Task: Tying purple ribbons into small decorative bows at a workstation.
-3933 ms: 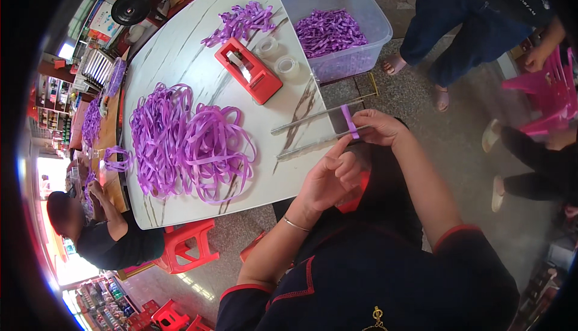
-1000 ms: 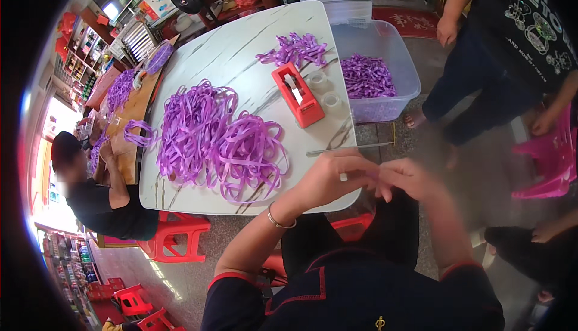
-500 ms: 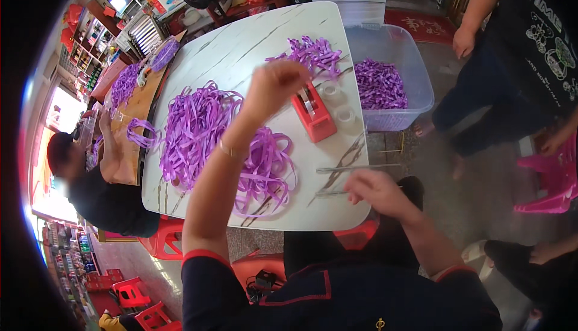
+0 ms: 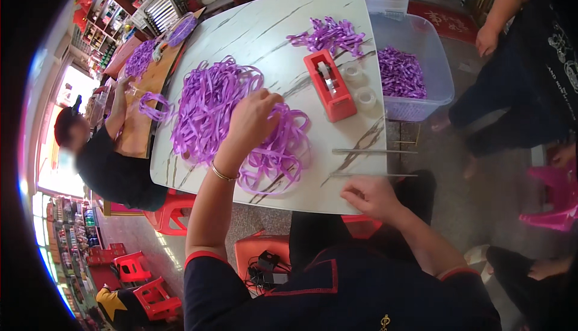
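Observation:
My left hand [image 4: 256,117] is over the right part of a loose heap of purple ribbon loops [image 4: 208,108]. Its fingers are curled together, and anything between them is hidden. At the table's near right edge is my right hand [image 4: 373,198], fingers bent and thumb drawn in; I cannot make out anything in it. Two thin metal rods [image 4: 364,150] stick out over the table's right edge, one just beyond my right hand. A red tape dispenser [image 4: 330,87] stands farther off, with clear tape rolls [image 4: 364,96] beside it. Short folded purple ribbons [image 4: 328,35] lie at the far right.
A clear plastic tub [image 4: 442,84] of folded purple ribbon pieces stands against the right side of the marbled white table [image 4: 241,33]. At left, another person [image 4: 114,162] sits by a wooden table [image 4: 135,129] with more ribbon. Someone stands at right near a pink stool [image 4: 548,195].
My left hand has moved down and left, from beside the tape dispenser to the ribbon heap. My right hand stays by the rods. The whole view has shifted slightly.

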The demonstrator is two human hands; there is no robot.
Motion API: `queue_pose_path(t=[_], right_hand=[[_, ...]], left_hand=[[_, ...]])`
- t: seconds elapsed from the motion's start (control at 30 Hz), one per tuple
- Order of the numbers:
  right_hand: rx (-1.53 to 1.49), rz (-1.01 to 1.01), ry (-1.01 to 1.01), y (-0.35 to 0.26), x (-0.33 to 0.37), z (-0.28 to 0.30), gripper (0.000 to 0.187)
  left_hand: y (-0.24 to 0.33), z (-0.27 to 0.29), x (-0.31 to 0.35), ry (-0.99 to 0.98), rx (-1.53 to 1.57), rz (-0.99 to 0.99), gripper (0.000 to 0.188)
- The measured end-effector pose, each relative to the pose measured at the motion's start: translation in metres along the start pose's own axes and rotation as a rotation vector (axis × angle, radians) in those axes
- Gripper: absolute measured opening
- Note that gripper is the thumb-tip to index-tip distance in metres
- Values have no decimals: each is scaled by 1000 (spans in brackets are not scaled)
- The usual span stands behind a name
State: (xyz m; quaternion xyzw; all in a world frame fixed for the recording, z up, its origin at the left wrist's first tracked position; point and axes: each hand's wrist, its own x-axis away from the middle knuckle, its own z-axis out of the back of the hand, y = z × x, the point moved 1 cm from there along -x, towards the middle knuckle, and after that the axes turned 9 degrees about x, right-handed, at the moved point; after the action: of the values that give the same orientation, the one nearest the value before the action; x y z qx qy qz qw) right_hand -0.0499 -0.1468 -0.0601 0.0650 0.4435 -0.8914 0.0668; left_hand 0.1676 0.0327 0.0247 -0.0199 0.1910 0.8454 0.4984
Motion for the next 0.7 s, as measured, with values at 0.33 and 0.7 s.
queue_pose_path(t=[0.33, 0.7], right_hand=[[26, -13, 72, -6, 4, -3, 12], [13, -13, 77, -10, 3, -6, 12]], left_hand=[[-79, -5, 15, -2, -10, 136, 14], [-55, 113, -31, 206, 197, 236, 20]])
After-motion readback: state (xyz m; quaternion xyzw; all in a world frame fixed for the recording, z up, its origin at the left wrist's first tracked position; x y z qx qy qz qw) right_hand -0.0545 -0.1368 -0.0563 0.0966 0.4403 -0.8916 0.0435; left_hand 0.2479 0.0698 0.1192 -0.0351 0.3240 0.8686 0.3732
